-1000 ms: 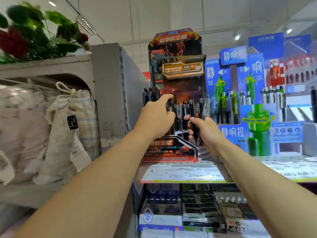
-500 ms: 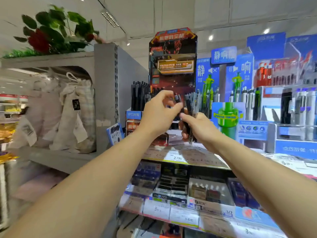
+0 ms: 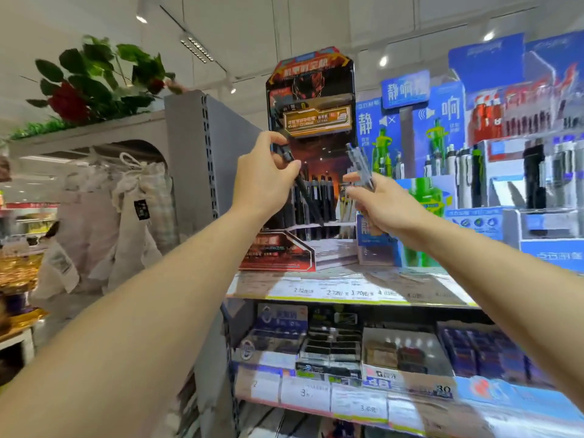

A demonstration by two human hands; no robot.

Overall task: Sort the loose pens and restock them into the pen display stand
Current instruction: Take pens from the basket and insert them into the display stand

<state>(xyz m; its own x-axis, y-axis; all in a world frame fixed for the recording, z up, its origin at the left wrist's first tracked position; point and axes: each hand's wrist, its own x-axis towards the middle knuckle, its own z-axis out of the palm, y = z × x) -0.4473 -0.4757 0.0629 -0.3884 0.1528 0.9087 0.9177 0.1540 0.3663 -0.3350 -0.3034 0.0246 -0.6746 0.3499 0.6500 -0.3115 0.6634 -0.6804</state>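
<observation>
Partway through restocking: left hand [image 3: 265,178] pinching one slim black plastic pen [image 3: 301,184] above the dark red-and-black cardboard pen display stand [image 3: 311,121], right hand [image 3: 384,207] gripping a clear-barrelled pen bundle [image 3: 360,165] awaiting slots.

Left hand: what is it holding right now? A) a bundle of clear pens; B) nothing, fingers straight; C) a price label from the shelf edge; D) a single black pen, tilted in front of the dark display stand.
D: the left hand pinches one black pen that slants down across the dark display stand, while the right hand holds the greyish pens.
</observation>
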